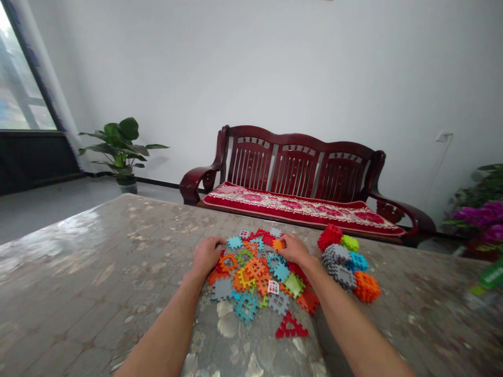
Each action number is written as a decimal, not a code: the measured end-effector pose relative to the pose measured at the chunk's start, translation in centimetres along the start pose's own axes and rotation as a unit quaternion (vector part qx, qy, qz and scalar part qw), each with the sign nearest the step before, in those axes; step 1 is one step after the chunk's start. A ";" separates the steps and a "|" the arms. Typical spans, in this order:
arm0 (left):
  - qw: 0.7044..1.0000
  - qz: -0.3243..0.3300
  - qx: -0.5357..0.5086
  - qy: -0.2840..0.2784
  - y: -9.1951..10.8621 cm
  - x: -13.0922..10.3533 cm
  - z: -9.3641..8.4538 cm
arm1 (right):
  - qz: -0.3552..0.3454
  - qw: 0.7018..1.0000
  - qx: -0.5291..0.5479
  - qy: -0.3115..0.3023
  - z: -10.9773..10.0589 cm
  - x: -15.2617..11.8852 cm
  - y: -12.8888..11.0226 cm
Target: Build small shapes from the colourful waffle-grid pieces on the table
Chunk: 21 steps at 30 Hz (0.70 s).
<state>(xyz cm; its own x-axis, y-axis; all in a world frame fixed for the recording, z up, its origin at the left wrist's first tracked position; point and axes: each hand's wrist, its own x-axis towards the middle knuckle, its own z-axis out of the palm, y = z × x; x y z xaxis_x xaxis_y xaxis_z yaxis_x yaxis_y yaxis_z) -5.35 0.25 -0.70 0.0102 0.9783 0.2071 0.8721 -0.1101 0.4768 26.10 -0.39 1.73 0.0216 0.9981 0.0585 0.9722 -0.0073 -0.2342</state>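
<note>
A pile of flat, notched interlocking plastic tiles in many colours lies on the table. At its far right side my right hand point(294, 248) is closed on an orange tile point(279, 245), pinching it by its right edge. My left hand point(207, 256) rests against the pile's left edge with fingers curved and nothing visible in them. Close to it are a light blue tile point(234, 242) and an orange tile with a window opening point(228, 262). A white window piece point(273, 287) lies on top of the pile, and a red triangular piece point(291, 325) sits apart in front.
Right of my right arm stand stacks of tiles: red point(329, 236), grey point(341, 273), blue point(357, 261), lime green point(349, 242) and orange point(367, 286). A patterned cloth covers the table point(98, 277). Beyond it is a wooden bench point(294, 167). A green-labelled bottle point(491, 275) stands far right.
</note>
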 end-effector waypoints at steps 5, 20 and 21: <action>1.000 -0.005 0.006 0.000 0.0 0.0 0.0 | 0.002 1.000 -0.010 -0.010 0.0 0.3 -0.2; 1.000 -0.002 0.017 -0.008 0.0 0.2 -0.1 | -0.051 0.966 0.156 0.200 -4.5 -6.2 0.2; 1.000 0.000 0.017 -0.010 -0.1 0.2 -0.1 | -0.047 0.963 0.161 0.212 -4.9 -7.3 1.3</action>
<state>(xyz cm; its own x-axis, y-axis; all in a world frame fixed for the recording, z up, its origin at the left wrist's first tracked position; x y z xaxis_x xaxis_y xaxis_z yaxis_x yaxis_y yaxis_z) -5.49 0.44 -0.61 0.0187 0.9816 0.1901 0.8878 -0.1037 0.4483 28.38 -8.01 5.73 0.0972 0.8783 0.4682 0.8534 0.1685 -0.4932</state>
